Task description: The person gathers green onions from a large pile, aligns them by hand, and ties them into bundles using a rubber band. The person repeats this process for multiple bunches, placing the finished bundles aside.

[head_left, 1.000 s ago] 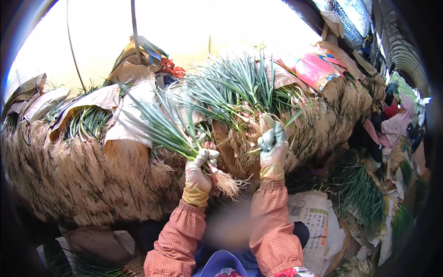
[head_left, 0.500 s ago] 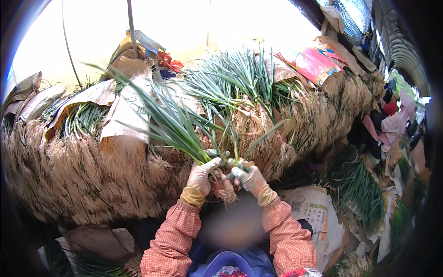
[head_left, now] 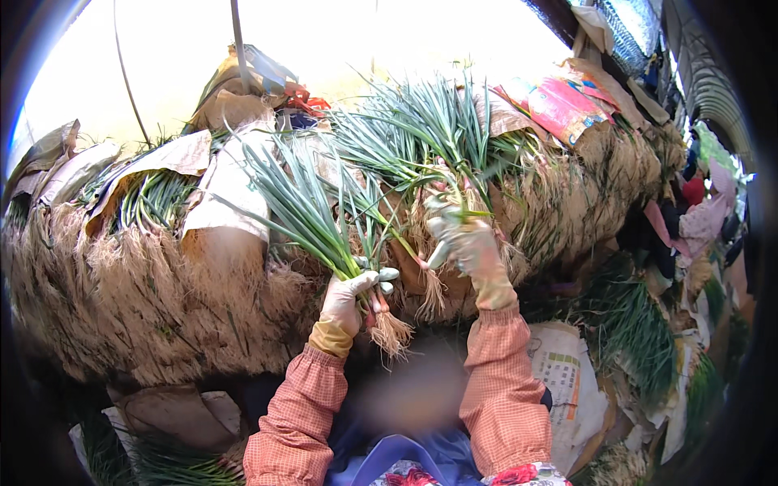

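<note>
My gloved left hand (head_left: 350,298) is closed round a bunch of green onions (head_left: 312,219). Their long leaves fan out up and to the left, while the reddish bulbs and pale roots hang below my fingers. Further up and to the right, my gloved right hand (head_left: 468,243) is at the front of a loose heap of green onions (head_left: 433,121). Its thumb stands apart from the fingers, and motion blurs it somewhat; I see nothing held in it. A single green onion (head_left: 425,267) with dangling roots lies just left of that hand.
A long stacked bank of green onions (head_left: 146,300) runs across, roots facing me. Paper sheets (head_left: 231,182) and a pink printed bag (head_left: 559,105) cover parts of its top. More green onions (head_left: 636,324) and a printed paper sack (head_left: 559,381) lie at lower right.
My right hand has left the held bunch and moved up and right to the heap. The left hand keeps its bunch in nearly the same place, with the leaves swung slightly more upright.
</note>
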`<state>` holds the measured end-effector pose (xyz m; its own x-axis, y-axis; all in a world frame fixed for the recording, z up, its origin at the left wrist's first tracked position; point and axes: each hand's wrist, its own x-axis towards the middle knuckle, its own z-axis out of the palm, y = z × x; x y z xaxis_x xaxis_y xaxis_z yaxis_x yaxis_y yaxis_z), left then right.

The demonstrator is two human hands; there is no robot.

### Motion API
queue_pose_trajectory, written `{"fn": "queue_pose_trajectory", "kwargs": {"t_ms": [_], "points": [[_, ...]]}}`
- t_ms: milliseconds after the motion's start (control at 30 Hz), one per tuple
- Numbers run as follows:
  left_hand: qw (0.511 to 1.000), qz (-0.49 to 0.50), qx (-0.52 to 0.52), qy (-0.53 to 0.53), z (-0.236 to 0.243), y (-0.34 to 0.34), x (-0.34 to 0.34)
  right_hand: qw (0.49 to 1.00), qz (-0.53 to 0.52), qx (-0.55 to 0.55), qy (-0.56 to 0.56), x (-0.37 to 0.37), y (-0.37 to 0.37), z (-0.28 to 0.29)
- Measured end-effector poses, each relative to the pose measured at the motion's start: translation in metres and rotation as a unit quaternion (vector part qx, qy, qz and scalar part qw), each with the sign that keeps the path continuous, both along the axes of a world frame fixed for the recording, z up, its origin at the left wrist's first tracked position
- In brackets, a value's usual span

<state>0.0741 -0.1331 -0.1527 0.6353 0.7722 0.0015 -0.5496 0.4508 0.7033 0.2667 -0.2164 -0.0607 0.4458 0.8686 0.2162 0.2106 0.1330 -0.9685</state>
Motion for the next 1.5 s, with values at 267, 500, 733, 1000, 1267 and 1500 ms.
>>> {"fn": "queue_pose_trajectory", "kwargs": {"t_ms": [267,500,733,1000,1267,1500], "points": [[0.998,0.013,0.055,0.024,0.01,0.018,0.005,0.977,0.141,-0.107,-0.122,-0.025,0.036,-0.044],[0.998,0.009,0.025,0.063,0.033,0.025,-0.008,0.984,0.117,-0.074,0.109,-0.016,0.042,-0.035],[0.986,-0.016,0.081,0.146,0.024,0.025,-0.012,0.964,0.204,-0.14,0.099,-0.033,0.065,-0.033],[0.956,0.183,0.099,0.209,0.066,0.088,-0.016,0.899,0.204,0.275,0.272,0.021,-0.011,-0.013],[0.951,0.204,0.133,0.191,0.069,0.029,-0.054,0.982,0.095,-0.062,0.149,-0.013,0.009,0.003],[0.991,0.055,0.054,0.106,0.033,-0.009,-0.026,0.967,0.096,-0.154,-0.178,-0.065,0.069,-0.04]]}}
